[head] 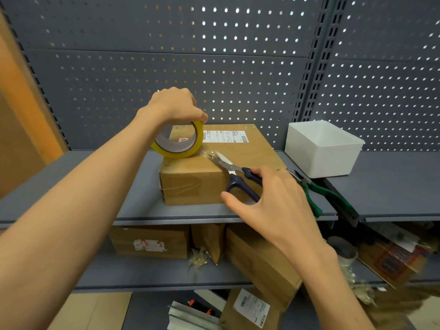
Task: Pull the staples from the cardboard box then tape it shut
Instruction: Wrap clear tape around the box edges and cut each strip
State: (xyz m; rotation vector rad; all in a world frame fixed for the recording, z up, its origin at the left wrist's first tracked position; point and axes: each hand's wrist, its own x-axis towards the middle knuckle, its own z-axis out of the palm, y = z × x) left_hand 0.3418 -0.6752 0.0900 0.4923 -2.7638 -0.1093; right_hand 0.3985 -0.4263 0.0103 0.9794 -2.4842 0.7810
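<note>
A brown cardboard box (247, 153) with a white shipping label lies on the grey shelf (71, 186). My left hand (173, 106) grips a yellow tape roll (181, 152) from above, holding it on edge over the box's top left. A clear strip of tape runs from the roll along the box top to the scissor blades. My right hand (271, 198) holds dark-blue-handled scissors (234, 173) with fingers in the loops. The blades are parted at the tape on top of the box.
Green-handled pliers (319, 191) lie on the shelf right of the box, in front of a white open bin (321, 148). A grey pegboard stands behind. Lower shelves hold several cardboard boxes (152, 241) and crumpled tape scraps.
</note>
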